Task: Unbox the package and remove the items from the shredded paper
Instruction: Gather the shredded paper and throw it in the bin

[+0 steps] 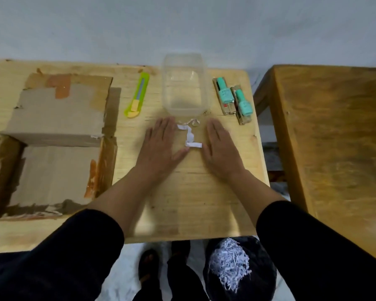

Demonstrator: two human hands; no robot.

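1. Head view: the cardboard box [52, 140] is seen opened at the left of the table [193, 203]; 2 teal bottles [233, 97] have been set out right of the clear container [183, 83].
2. The left hand [161, 142] and right hand [220, 144] are laid flat, fingers spread, holding nothing, with stray paper strips [190, 134] between them.
3. Shredded paper [228, 263] is seen in the dark bin below; the task is judged almost finished.

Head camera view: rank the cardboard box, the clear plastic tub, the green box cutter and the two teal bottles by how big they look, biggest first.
1. Cardboard box, by far the largest.
2. Clear plastic tub.
3. Green box cutter.
4. The two teal bottles and: about alike, so no order between them.
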